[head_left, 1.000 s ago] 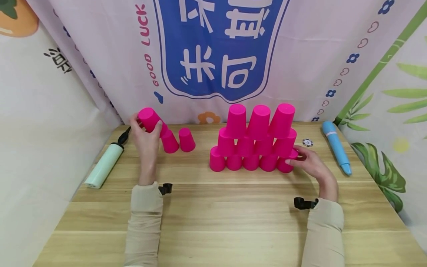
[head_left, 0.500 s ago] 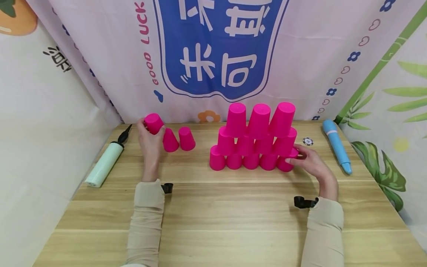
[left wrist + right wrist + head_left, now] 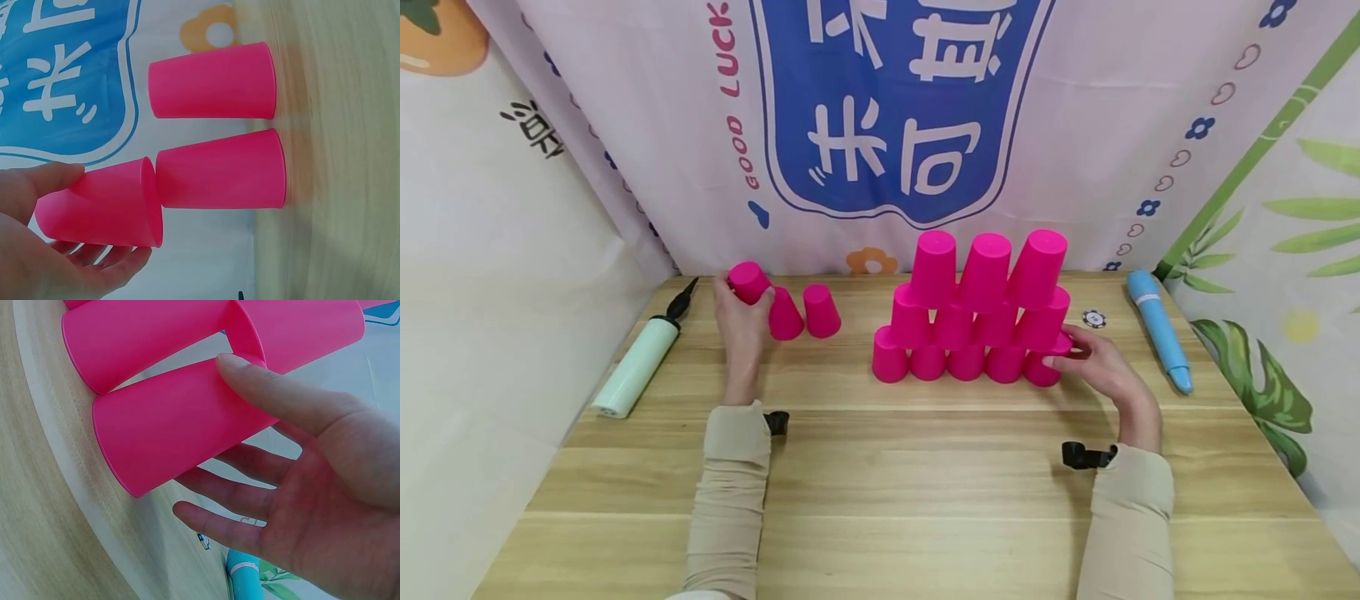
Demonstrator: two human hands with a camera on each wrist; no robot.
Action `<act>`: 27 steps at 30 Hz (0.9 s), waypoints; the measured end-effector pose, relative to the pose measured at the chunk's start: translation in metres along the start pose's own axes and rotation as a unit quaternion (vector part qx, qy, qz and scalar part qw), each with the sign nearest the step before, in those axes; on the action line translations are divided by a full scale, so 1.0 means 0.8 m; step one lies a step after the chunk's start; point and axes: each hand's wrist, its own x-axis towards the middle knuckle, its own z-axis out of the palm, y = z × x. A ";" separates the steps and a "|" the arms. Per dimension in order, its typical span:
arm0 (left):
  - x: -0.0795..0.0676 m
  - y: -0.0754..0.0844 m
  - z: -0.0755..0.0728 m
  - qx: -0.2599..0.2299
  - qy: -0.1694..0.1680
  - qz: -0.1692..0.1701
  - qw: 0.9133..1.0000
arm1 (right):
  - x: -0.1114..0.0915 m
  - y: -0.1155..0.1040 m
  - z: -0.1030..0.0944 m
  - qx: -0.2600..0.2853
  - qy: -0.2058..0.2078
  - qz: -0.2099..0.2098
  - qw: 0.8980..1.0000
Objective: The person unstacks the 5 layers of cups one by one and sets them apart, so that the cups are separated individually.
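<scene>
My left hand [image 3: 743, 329] grips an upside-down pink plastic cup [image 3: 749, 282] between thumb and fingers. In the left wrist view the held cup's rim [image 3: 151, 203] is right at the top of a standing cup [image 3: 222, 172], shifted to its outer side. Another standing cup [image 3: 212, 82] is beside that one. At the right, a stepped wall of upside-down pink cups [image 3: 966, 362] has several in the lower rows and three on top. My right hand [image 3: 1101, 367] holds the rightmost bottom cup [image 3: 169, 431], thumb on its front near the top and fingers behind.
A mint-green hand pump [image 3: 636, 367] with a black nozzle lies at the table's left edge. A blue cylindrical tool [image 3: 1157, 329] lies at the right, near a small poker chip [image 3: 1093, 318]. A printed cloth [image 3: 1097, 150] hangs behind the wooden table [image 3: 925, 500].
My left hand has moved right and down with its cup, closer to the left standing cup. The right hand stays at the bottom right cup, and the cup wall is unchanged.
</scene>
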 end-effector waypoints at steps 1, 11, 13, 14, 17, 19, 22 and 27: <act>0.000 0.001 0.000 0.001 -0.002 0.001 1.000 | 0.000 0.000 0.000 0.001 0.000 0.003 1.000; -0.001 0.005 -0.004 0.000 -0.011 -0.003 1.000 | -0.002 0.001 0.000 0.002 0.001 0.002 1.000; 0.001 0.004 -0.008 -0.001 -0.004 -0.007 1.000 | -0.001 0.000 0.000 0.001 0.001 -0.001 1.000; 0.002 0.003 -0.011 -0.001 0.000 -0.009 1.000 | -0.001 0.000 0.000 0.001 0.001 -0.002 1.000; 0.007 -0.002 -0.019 -0.001 0.009 -0.017 1.000 | 0.000 0.000 0.000 0.000 0.000 0.000 1.000; 0.010 -0.008 -0.023 0.001 0.013 -0.021 1.000 | 0.000 0.000 0.000 -0.002 -0.001 0.004 1.000; 0.014 -0.015 -0.026 0.012 0.018 -0.024 0.999 | -0.001 0.000 0.000 -0.004 -0.002 0.013 1.000; 0.016 -0.031 -0.023 0.029 0.019 -0.025 0.999 | -0.002 -0.001 0.000 -0.003 -0.003 0.021 1.000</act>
